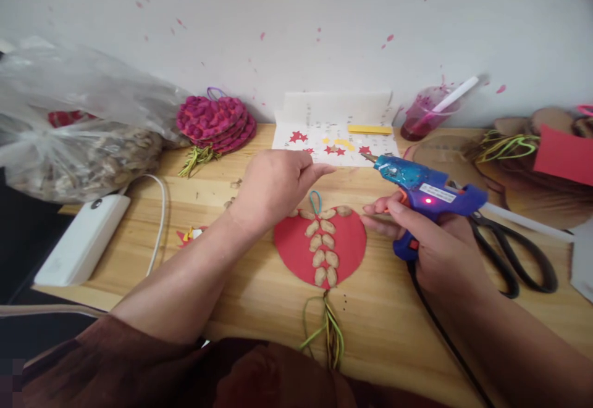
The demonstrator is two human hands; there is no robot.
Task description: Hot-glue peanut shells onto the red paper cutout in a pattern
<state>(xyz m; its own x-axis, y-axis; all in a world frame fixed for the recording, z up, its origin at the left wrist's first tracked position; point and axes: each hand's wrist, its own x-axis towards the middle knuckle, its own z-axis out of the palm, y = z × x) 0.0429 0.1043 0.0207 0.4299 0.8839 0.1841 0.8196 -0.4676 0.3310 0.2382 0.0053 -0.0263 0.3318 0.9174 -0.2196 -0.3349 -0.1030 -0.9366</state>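
Note:
My right hand [433,235] grips a blue hot glue gun [417,186], its red light on and its nozzle pointing left. My left hand [282,176] is closed in a pinch above the upper left of a red card [352,244]; what its fingertips hold, if anything, I cannot make out. The rounded red card lies on the table with unshelled peanuts [315,243] in two columns down its middle and some along its top edge. A blue loop [315,201] stands at its top. Green and brown strings [330,334] hang from its bottom.
Clear plastic bags [83,130] of peanuts and a white power bank [83,238] stand left. A pink-purple peanut ornament [213,121], a paper sheet [301,108] with red stars, and a cup [424,112] are at the back. Black scissors [537,266] lie right; the gun's cord [440,321] trails forward.

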